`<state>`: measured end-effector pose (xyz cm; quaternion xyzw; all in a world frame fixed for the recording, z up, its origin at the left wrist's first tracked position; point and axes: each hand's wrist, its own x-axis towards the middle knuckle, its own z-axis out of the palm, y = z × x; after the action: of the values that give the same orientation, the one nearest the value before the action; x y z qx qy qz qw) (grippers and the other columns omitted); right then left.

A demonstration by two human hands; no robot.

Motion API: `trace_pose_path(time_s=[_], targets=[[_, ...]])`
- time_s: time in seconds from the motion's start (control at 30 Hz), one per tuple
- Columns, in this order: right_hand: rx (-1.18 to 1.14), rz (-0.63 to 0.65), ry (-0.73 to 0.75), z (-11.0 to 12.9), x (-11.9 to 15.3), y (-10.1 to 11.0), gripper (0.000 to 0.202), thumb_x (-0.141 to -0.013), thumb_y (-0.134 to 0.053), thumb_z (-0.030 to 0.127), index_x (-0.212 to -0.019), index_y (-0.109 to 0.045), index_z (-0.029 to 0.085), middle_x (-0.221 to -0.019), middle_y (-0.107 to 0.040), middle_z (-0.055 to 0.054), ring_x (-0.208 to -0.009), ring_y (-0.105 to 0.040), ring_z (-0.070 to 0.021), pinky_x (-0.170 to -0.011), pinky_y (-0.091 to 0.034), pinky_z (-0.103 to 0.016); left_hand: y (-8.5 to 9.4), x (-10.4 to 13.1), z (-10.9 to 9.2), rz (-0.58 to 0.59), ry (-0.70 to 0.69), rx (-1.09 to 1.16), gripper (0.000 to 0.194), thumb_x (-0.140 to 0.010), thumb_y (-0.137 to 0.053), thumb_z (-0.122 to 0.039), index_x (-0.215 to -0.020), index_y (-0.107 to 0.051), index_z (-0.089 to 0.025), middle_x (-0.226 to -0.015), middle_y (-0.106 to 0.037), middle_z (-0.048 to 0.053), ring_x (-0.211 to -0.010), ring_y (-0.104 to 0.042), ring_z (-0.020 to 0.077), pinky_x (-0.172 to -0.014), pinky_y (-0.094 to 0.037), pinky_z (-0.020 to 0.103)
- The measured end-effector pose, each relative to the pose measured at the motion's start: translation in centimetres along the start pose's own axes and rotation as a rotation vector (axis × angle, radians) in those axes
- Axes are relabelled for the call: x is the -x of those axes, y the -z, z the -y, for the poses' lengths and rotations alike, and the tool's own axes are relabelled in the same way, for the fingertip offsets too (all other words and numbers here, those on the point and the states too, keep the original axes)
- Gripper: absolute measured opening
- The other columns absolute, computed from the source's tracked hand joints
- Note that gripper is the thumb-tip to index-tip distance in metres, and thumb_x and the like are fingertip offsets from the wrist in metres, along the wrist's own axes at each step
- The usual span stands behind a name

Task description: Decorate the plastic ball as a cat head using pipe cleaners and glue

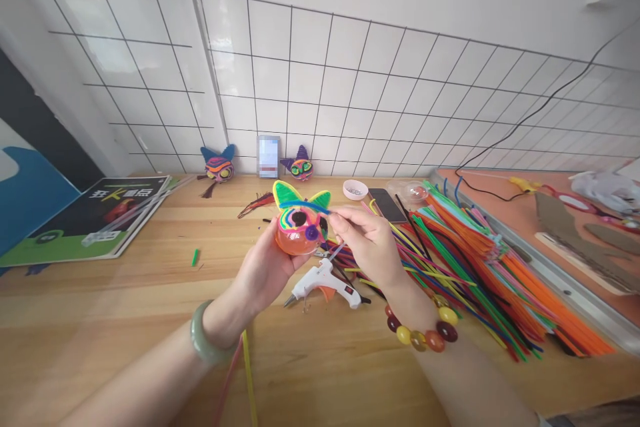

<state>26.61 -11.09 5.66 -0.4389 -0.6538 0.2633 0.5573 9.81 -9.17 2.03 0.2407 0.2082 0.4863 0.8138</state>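
My left hand (265, 267) is wrapped around an orange-bottomed animal-head ornament (295, 242) with green ears edged in yellow, dark eyes and a purple nose. Between the thumb and fingers of my right hand (367, 240) is one end of a blue pipe cleaner (317, 207). The strip runs along the ornament's forehead below the ears; whether it is stuck there I cannot tell. Under my hands a white glue gun (327, 282) lies on its side, nozzle to the left.
Bundles of coloured pipe cleaners (465, 267) cover the right side of the wooden table (150, 333). Two finished animal heads (219, 167) and a phone (269, 157) stand along the tiled wall. A magazine (115, 207) lies left; a pink bowl (355, 189) and a dark phone (387, 205) sit behind.
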Motion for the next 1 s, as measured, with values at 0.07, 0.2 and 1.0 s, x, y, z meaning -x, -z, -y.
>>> trace_pose_path(time_s=[0.07, 0.2, 1.0], targets=[[-0.024, 0.058, 0.01, 0.4, 0.2, 0.0, 0.019, -0.089, -0.059, 0.03, -0.08, -0.071, 0.018, -0.063, -0.057, 0.001, -0.058, -0.05, -0.0116, -0.055, -0.042, -0.025, 0.0, -0.1, -0.3, 0.028, -0.018, 0.013, 0.038, -0.1, -0.041, -0.039, -0.118, -0.066, -0.016, -0.126, -0.067, 0.012, -0.106, -0.067, 0.0231, -0.089, -0.057, 0.037], [-0.006, 0.171, 0.042, 0.8, 0.2, 0.0, 0.019, -0.089, -0.059, 0.026, -0.075, -0.07, 0.018, -0.064, -0.055, 0.001, -0.06, -0.05, -0.0116, -0.056, -0.04, -0.026, -0.2, 0.0, -1.0, 0.022, -0.054, 0.018, 0.04, -0.099, -0.042, -0.041, -0.121, -0.063, -0.014, -0.127, -0.066, 0.015, -0.109, -0.066, 0.0253, -0.091, -0.056, 0.04], [0.411, 0.383, 0.452, 0.8, 0.4, 1.2, 0.023, -0.09, -0.054, 0.009, -0.096, -0.073, 0.02, -0.082, -0.061, -0.003, -0.067, -0.057, -0.0116, -0.06, -0.046, -0.026, -0.3, 0.2, -1.9, 0.031, -0.059, -0.031, 0.048, -0.098, -0.044, -0.045, -0.129, -0.059, -0.012, -0.119, -0.07, 0.015, -0.1, -0.07, 0.0249, -0.084, -0.058, 0.035]])
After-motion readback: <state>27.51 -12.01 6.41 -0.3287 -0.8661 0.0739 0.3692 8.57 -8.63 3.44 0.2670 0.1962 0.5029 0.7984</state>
